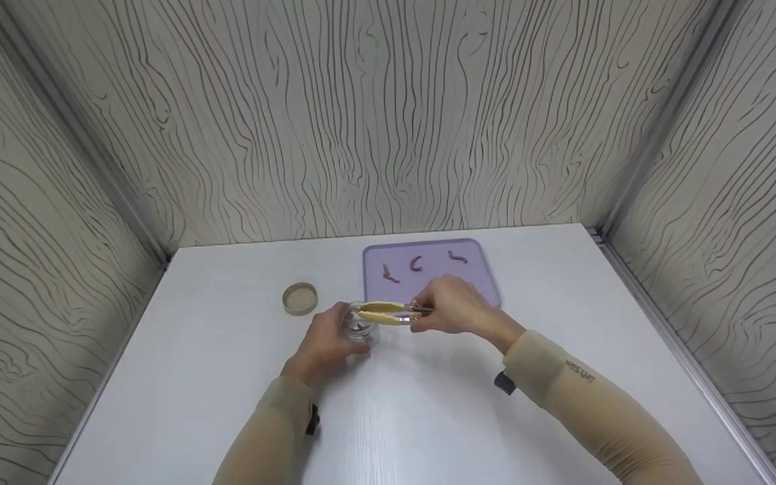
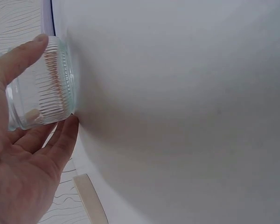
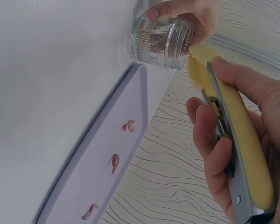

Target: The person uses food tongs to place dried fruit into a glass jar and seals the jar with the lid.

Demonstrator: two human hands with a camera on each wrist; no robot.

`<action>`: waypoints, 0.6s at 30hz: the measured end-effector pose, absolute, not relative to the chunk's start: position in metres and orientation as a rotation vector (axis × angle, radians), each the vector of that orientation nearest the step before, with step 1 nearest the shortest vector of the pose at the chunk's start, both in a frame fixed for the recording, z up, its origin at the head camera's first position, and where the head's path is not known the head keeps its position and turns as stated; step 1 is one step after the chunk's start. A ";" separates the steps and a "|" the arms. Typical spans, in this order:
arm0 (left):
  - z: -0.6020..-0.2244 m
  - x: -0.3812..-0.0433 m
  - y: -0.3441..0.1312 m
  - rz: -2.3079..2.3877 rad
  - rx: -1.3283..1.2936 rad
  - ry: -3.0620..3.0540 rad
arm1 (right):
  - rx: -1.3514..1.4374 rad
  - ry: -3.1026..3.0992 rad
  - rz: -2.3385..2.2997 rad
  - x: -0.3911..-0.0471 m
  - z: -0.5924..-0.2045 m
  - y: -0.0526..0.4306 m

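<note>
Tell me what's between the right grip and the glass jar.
Yellow tongs extend from the right grip to the glass jar, seen in the head view.

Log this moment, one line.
left hand: holds glass jar; right hand: grips yellow tongs, tips at jar mouth; purple tray: three brown pieces

Soft light washed the white tabletop [image 1: 226, 350], a pale sheen streaked its near middle, diffuse shadows lay beside the beige sleeves [image 1: 270, 421], glints edged the glass jar [image 3: 156, 52], the left wrist view looked greyer, bowed.
</note>
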State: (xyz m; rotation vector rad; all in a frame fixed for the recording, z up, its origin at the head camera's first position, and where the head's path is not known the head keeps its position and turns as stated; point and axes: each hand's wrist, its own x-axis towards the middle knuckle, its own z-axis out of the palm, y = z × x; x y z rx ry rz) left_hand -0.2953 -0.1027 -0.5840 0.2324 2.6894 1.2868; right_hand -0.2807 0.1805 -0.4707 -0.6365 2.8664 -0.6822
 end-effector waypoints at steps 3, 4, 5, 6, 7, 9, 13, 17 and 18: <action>-0.584 -0.295 -0.102 1.291 0.231 2.691 | -0.630 2.861 -0.682 -0.280 -0.471 0.180; -0.584 -0.295 -0.102 1.291 0.232 2.693 | -0.626 2.860 -0.679 -0.280 -0.471 0.179; -0.584 -0.295 -0.102 1.289 0.236 2.695 | -0.619 2.857 -0.676 -0.280 -0.471 0.179; -0.584 -0.295 -0.102 1.288 0.238 2.697 | -0.613 2.854 -0.673 -0.280 -0.471 0.179; -0.584 -0.296 -0.102 1.286 0.239 2.697 | -0.609 2.852 -0.670 -0.280 -0.472 0.179; -0.585 -0.296 -0.103 1.285 0.238 2.694 | -0.603 2.848 -0.668 -0.280 -0.473 0.178; -0.585 -0.295 -0.105 1.303 0.265 2.676 | -0.622 2.848 -0.666 -0.281 -0.475 0.179; -0.586 -0.295 -0.108 1.329 0.351 2.660 | -0.657 2.848 -0.671 -0.283 -0.476 0.179; -0.586 -0.295 -0.109 1.331 0.371 2.660 | -0.667 2.848 -0.668 -0.283 -0.476 0.179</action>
